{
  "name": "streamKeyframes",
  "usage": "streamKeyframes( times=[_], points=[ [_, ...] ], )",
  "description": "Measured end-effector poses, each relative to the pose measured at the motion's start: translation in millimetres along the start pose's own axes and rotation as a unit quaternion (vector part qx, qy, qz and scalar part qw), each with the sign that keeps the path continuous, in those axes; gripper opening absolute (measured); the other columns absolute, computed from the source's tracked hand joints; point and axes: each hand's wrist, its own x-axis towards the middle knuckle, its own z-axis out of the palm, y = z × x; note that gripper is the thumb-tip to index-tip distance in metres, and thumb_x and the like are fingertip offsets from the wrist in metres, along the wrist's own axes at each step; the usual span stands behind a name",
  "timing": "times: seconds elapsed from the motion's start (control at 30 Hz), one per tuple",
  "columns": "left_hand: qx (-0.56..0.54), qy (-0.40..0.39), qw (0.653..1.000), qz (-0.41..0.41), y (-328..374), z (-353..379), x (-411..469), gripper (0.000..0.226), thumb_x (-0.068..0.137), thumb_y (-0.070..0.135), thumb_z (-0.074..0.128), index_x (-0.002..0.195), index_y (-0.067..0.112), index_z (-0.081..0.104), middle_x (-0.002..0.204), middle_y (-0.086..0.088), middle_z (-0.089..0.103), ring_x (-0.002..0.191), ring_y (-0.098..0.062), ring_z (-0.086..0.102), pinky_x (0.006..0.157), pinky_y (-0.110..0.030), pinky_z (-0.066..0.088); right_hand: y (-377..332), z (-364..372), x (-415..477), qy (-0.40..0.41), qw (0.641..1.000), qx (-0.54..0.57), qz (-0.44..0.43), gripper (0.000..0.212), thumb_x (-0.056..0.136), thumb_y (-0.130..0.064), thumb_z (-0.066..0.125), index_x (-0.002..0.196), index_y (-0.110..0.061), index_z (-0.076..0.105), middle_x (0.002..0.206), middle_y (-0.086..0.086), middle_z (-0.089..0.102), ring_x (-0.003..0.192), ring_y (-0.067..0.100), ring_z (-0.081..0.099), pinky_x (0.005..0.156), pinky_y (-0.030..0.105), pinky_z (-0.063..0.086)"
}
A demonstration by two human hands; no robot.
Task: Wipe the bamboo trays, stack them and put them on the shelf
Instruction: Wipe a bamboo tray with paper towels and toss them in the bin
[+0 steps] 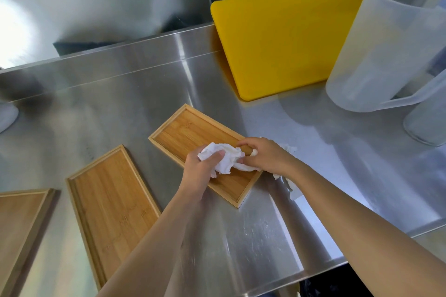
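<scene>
gripping a white cloth (226,155), left hand (201,171) and right hand (268,155) hover over bamboo tray (183,134).

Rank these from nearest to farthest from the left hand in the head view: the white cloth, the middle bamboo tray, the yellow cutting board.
1. White cloth: gripped in the left hand, over the right-most tray.
2. Middle bamboo tray: flat on the counter, to the hand's left.
3. Yellow cutting board: leaning at the back right.
</scene>
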Motion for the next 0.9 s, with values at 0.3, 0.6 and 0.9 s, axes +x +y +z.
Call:
streamKeyframes(
  times=[0.3,0.6,0.9],
  points=[
    [-0.083,-0.083,0.993,-0.001,9,20,1,0.018,0.067,0.020,0.058,0.074,0.004,0.064,0.059,0.005,0.063,0.061,-0.008,0.056,0.052,-0.013,0.044,0,-22,-19,-0.028,0.998,0.057,-0.017,0.024,0.084,-0.024,0.065,0.099,-0.005,0.066,0.087,-0.001,0.062,0.085,0.014,0.054,0.080,0.034,0.050],
    [-0.128,-0.053,0.990,0.012,21,36,11,0.034,0.065,0.021,0.063,0.091,-0.003,0.062,0.076,-0.007,0.060,0.070,-0.015,0.056,0.052,-0.018,0.046,21,-52,-26,0.071,0.993,0.084,-0.045,0.038,0.074,-0.030,0.074,0.109,-0.026,0.058,0.095,-0.016,0.053,0.085,0.010,0.051,0.064,0.021,0.049],
    [-0.207,-0.139,0.968,-0.016,31,57,6,0.050,0.059,0.017,0.067,0.100,-0.009,0.055,0.095,-0.024,0.056,0.067,-0.021,0.060,0.064,-0.035,0.054,28,-48,-34,0.054,0.994,0.058,-0.082,0.015,0.078,-0.028,0.070,0.080,-0.014,0.065,0.072,-0.002,0.059,0.070,0.014,0.051,0.064,0.028,0.039]
  ],
)
